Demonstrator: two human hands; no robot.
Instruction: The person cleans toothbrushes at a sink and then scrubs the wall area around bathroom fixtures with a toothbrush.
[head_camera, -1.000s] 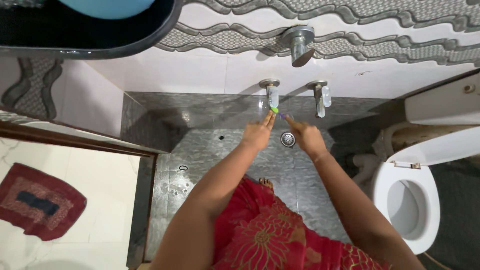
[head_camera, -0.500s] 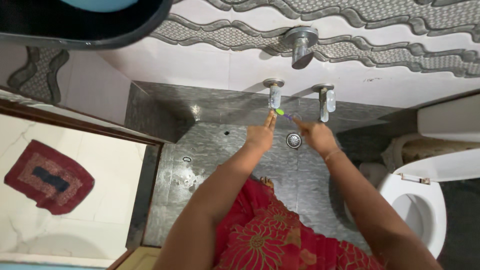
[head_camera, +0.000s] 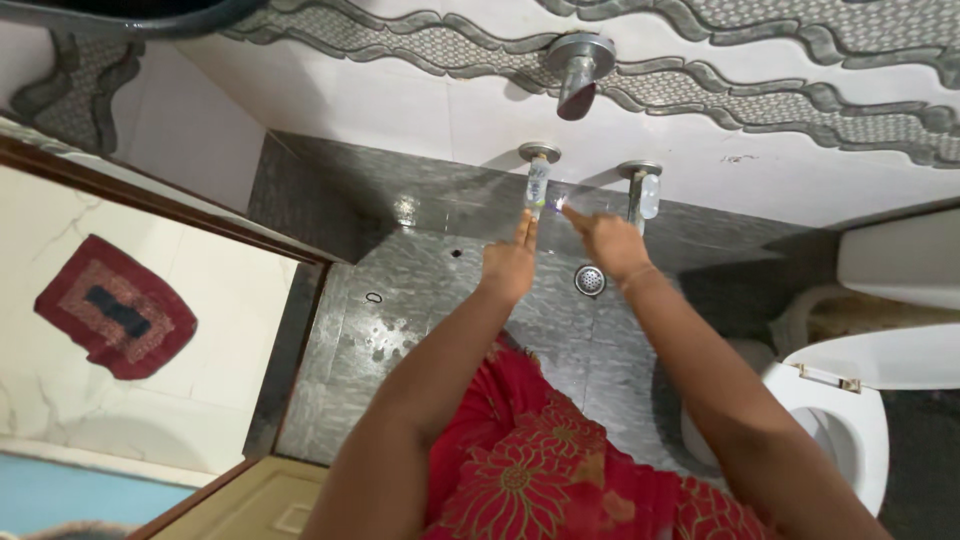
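Both hands reach forward to the two wall taps above the grey floor. The left hand (head_camera: 510, 262) is stretched out with its fingers (head_camera: 525, 228) held straight and close together, their tips just under the spout of the left tap (head_camera: 538, 178), touching it or nearly so; it grips nothing that can be seen. The right hand (head_camera: 612, 243) is loosely curled, its fingertips drawn together toward a small pale object (head_camera: 561, 204) between the two taps. That object is blurred and too small to name, and whether the fingers truly pinch it cannot be told. It sits just ahead of the right hand's fingertips and just right of the left hand's.

The right tap (head_camera: 640, 190) stands just beyond the right hand, close to its knuckles. A larger chrome spout (head_camera: 578, 68) juts from the patterned wall well above both hands. A round floor drain (head_camera: 590, 280) lies between the two wrists, nearer the right one. A white toilet (head_camera: 850, 400) sits far to the right of the right forearm. Well off to the left of the left arm, past a dark door frame, a red mat (head_camera: 112, 305) lies on pale flooring. A red flowered garment (head_camera: 540, 460) shows beneath both forearms.
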